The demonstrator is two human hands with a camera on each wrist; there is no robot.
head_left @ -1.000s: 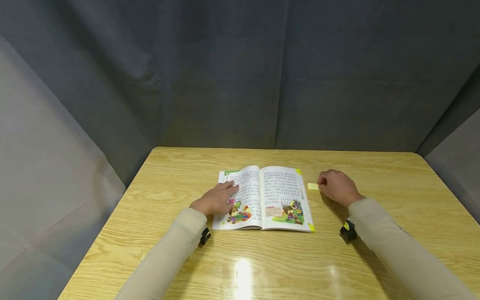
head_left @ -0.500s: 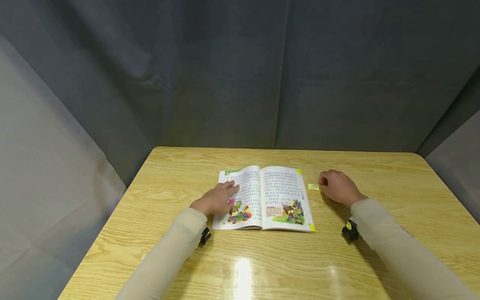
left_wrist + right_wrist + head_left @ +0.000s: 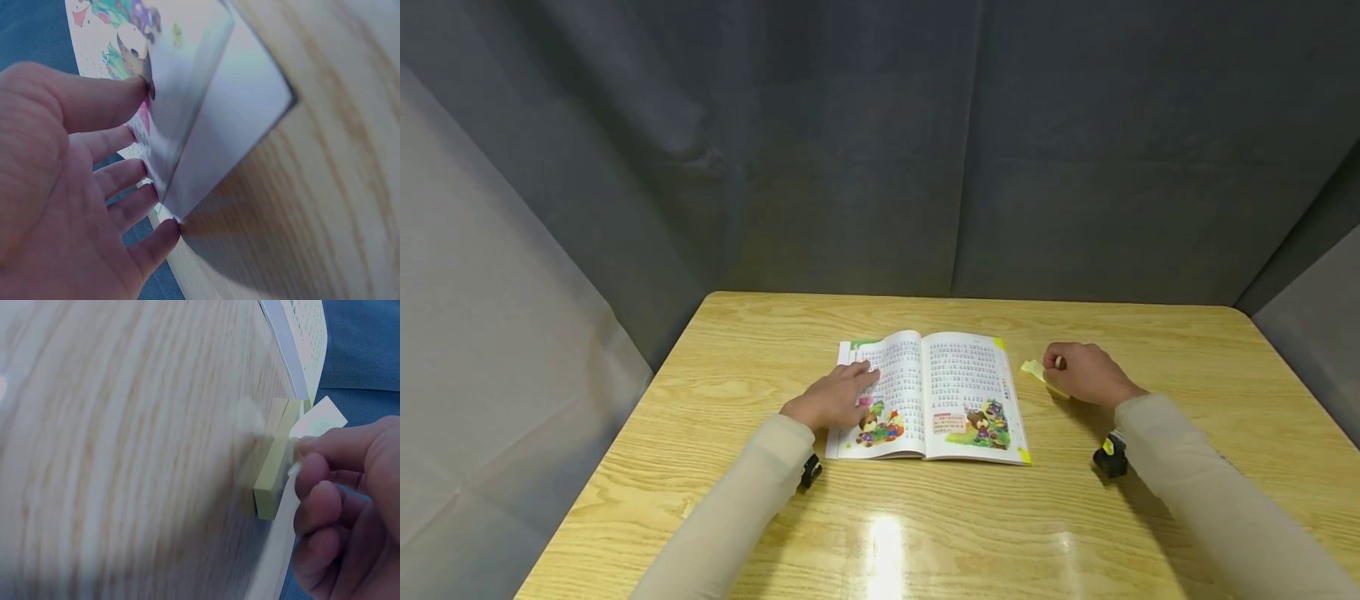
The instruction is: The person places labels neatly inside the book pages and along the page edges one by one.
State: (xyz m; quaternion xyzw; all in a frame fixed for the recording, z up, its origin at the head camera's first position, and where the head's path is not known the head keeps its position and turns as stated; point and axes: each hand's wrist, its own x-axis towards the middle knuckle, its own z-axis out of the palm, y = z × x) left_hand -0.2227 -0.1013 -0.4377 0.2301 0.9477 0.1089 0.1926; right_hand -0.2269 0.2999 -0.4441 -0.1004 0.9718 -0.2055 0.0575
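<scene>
An illustrated book (image 3: pixel 962 371) lies spread on the wooden table. My left hand (image 3: pixel 833 397) rests on its left page, fingers spread over the text and picture; in the left wrist view the thumb and fingertips touch the page near its outer edge. To the right of the book, my right hand (image 3: pixel 1086 372) pinches a thin yellow sticky note (image 3: pixel 322 417) between thumb and forefinger. The sheet is bent up over a thick pad of sticky notes (image 3: pixel 278 469), which lies on the table right beside the fingertips. In the head view the hand hides most of the pad.
The light wooden table (image 3: pixel 775 333) has a far edge just short of a dark grey curtain (image 3: pixel 850 167). A paler cloth (image 3: pixel 490 333) hangs at the left. A black wrist camera (image 3: pixel 1111 457) sits under the right forearm.
My right hand has moved slightly right, and the yellow sheet that lay flat is now bent up and tilted in its fingers. The left hand and the book have stayed in place.
</scene>
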